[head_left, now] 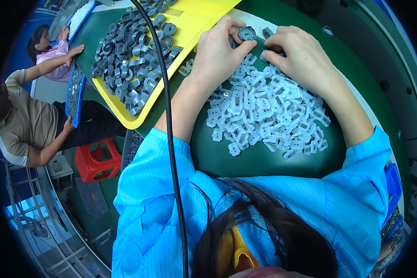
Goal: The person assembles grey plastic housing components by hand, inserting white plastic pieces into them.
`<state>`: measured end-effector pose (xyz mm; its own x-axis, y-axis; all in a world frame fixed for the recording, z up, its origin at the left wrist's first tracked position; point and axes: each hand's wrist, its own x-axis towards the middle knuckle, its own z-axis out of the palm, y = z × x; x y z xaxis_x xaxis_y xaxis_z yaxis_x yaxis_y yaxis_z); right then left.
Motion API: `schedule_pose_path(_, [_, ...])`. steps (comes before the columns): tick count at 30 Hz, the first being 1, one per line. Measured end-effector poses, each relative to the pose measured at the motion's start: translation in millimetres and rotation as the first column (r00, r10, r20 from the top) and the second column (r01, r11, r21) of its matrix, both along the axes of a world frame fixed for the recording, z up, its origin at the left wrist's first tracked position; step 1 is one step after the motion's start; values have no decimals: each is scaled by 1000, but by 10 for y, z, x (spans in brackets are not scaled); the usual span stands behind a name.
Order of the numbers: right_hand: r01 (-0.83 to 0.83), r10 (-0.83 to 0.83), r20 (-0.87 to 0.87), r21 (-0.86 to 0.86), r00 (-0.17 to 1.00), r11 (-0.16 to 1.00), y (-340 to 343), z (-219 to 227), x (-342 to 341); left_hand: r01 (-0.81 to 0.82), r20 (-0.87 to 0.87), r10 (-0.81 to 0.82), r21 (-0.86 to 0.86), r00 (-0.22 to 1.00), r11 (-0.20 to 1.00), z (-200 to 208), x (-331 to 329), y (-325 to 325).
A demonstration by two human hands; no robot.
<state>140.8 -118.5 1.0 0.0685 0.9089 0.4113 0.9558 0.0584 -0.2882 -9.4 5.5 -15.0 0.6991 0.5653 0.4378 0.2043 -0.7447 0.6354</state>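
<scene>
My left hand pinches a grey oval plastic part between thumb and fingers, its hollow side facing up. Just to its right, my right hand has its thumb and fingers curled together; whatever they hold is hidden. By those fingertips is another small grey part. Below both hands, a wide heap of small translucent white plastic pieces spreads over the green tabletop. Some of these pieces have dark slots in them.
A yellow tray full of grey plastic parts stands at the left. A black cable hangs across the view. Two people work at the far left, near blue trays. A red stool stands on the floor there.
</scene>
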Motion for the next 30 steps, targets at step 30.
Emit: schedule_pose_path(30, [-45, 71, -700, 55, 711, 997, 140, 128, 41, -110, 227, -19, 542, 974, 833, 36, 71, -91])
